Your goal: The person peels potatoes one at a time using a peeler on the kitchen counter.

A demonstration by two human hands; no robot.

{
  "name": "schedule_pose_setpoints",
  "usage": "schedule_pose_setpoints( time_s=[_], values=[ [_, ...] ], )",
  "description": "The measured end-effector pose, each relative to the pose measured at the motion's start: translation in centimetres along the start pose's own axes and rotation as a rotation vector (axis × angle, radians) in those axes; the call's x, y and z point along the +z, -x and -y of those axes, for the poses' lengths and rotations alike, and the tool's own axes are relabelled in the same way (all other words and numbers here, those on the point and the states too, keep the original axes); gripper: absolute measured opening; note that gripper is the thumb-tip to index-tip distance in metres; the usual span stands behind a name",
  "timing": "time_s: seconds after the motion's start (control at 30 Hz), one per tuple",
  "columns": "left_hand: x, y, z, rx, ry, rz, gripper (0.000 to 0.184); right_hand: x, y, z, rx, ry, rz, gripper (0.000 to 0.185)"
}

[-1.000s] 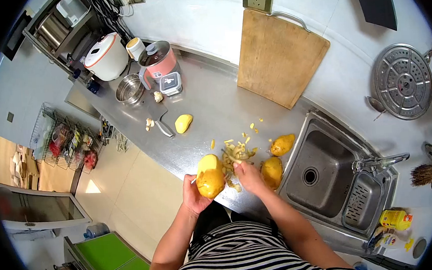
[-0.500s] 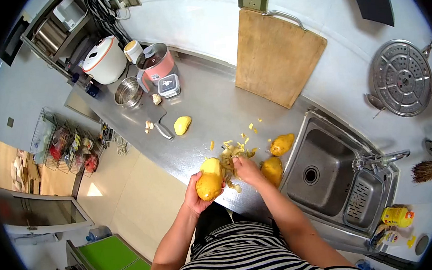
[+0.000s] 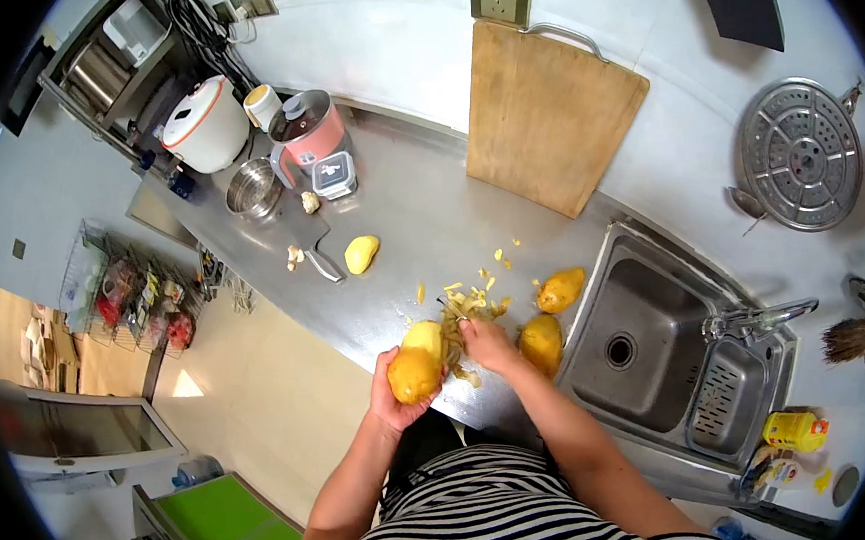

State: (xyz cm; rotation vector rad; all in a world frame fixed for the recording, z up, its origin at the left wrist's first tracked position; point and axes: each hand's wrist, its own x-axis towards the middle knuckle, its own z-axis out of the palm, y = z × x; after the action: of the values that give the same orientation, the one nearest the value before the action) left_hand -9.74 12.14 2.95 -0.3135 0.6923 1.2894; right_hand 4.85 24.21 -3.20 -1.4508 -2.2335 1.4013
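My left hand [image 3: 391,398] is wrapped round a partly peeled potato [image 3: 415,374]. Bare pale flesh shows at its far end, and brown skin covers the near end. Close to the potato's right side, my right hand [image 3: 488,344] is closed, fingertips pressed together. What it grips is too small and hidden to make out. Under and beyond the fingers lies a heap of potato peelings [image 3: 475,302] on the steel counter. Two unpeeled potatoes, one farther off [image 3: 561,289] and one nearer [image 3: 541,345], rest right of the heap. A peeled potato [image 3: 361,255] sits to the left.
Beside the peeled potato lies a knife [image 3: 325,266] with garlic [image 3: 295,256] near it. Farther back stand a steel bowl [image 3: 253,189], a lidded box [image 3: 334,176], a pink pot [image 3: 313,133] and a rice cooker [image 3: 204,125]. A cutting board [image 3: 552,111] leans against the wall. The sink [image 3: 584,360] is at right.
The potato has tilted in my left hand, its near end now a little higher. My right hand has shifted slightly left along its side. The whole view has moved a little.
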Motion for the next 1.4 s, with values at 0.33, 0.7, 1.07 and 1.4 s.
schedule_pose_setpoints(
  time_s=[0.33, 0.7, 1.07, 1.4],
  values=[
    [-0.4, 0.5, -0.8, -0.019, 0.017, -0.026, 0.059, -2.3, 6.3, 4.2, -0.169, -0.006, 0.057, 0.035],
    [-1.6, 0.3, -1.1, 0.042, -0.029, -0.061, 0.058, -2.0, 2.5, 5.2, -0.130, 0.135, 0.089, 0.034],
    [0.1, 0.8, 0.4, 0.026, -0.025, -0.067, 0.063, -1.0, 1.1, 1.2, 0.055, 0.113, 0.051, 0.039],
    [-0.7, 0.6, 0.0, 0.001, 0.021, 0.050, 0.064, -2.6, 5.5, 4.8, -0.242, 0.062, 0.037, 0.030]
  ],
)
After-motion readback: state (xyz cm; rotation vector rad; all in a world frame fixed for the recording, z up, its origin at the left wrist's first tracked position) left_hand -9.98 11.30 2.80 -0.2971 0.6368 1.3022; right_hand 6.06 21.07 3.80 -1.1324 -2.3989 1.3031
